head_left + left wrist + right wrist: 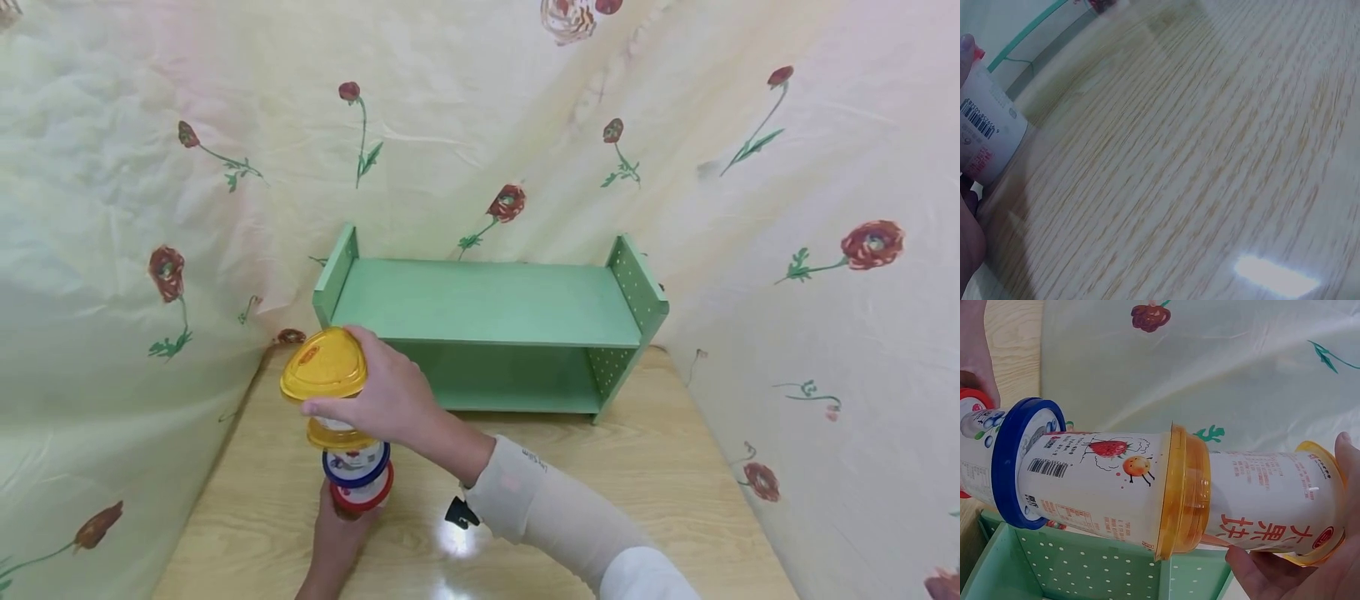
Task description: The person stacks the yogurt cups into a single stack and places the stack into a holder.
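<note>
Several lidded yogurt cups stand stacked one on another at the shelf's left front. My right hand [393,396] grips the top cup, which has a yellow lid [327,363]; orange characters mark its white side [1260,506]. Below it comes a cup with a strawberry picture [1091,481] and a yellow lid [333,437]. Under that is a cup with a blue lid [358,478]. At the bottom, my left hand [337,533] holds the cup with the red lid [363,500]. A barcode shows on that cup [988,125] in the left wrist view.
A green two-tier shelf [487,304] with perforated side panels stands at the back of the wood-grain table [600,508]. Floral cloth [787,183] hangs behind and on both sides. A small black piece [461,512] shows beside my right sleeve.
</note>
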`<action>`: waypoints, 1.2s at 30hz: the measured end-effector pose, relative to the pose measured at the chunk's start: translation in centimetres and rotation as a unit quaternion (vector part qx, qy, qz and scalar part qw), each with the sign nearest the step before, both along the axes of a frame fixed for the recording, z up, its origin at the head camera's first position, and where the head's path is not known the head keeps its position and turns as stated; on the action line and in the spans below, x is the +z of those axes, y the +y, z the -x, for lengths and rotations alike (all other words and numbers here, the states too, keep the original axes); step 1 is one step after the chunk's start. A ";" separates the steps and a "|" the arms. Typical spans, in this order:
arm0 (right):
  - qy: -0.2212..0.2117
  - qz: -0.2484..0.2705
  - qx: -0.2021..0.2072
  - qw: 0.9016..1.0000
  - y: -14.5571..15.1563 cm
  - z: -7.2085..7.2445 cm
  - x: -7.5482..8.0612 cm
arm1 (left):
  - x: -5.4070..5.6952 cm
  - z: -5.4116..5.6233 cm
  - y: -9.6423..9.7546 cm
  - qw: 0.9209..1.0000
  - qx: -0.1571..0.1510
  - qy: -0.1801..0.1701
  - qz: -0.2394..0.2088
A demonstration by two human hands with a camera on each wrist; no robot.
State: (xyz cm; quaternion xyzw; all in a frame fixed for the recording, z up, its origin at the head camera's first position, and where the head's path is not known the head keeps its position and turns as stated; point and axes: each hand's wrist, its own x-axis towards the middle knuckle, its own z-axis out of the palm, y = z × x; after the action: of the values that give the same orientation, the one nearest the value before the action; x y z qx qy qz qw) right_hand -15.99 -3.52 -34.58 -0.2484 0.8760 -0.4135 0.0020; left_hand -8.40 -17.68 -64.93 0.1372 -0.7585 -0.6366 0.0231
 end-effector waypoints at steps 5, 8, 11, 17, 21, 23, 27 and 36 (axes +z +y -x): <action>-0.003 -0.006 -0.004 1.000 0.2 0.1 0.3 | 0.4 0.2 -0.1 1.000 -0.006 -0.001 -0.004; 0.001 -0.012 -0.010 1.000 0.4 0.1 0.5 | 0.5 0.2 -0.2 1.000 -0.010 -0.002 -0.001; 0.009 -0.020 -0.009 1.000 0.7 0.1 0.7 | 0.6 0.3 -0.3 1.000 -0.011 -0.001 0.009; 0.014 0.008 0.000 1.000 2.1 0.2 0.7 | 0.8 0.0 -0.3 1.000 -0.011 0.000 -0.002; 0.025 0.050 -0.027 0.998 3.8 0.8 0.4 | 0.9 -0.2 -0.2 1.000 -0.008 0.012 -0.007; 0.031 0.066 -0.046 0.996 4.8 1.2 0.3 | 0.9 -0.2 -0.2 1.000 -0.007 0.022 0.002; 0.040 0.089 -0.074 0.992 6.6 2.0 0.2 | 0.7 -0.1 -0.2 0.999 -0.007 0.038 0.022; 0.092 0.156 -0.128 0.975 11.1 3.7 -0.3 | 0.4 0.0 -0.2 0.998 -0.013 0.047 0.027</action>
State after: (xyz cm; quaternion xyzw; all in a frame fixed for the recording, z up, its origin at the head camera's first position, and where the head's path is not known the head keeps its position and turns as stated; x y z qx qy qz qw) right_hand -19.71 7.54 -34.93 -0.1686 0.8215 -0.5174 -0.1703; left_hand -8.44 -17.91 -64.51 0.0969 -0.7753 -0.6217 0.0544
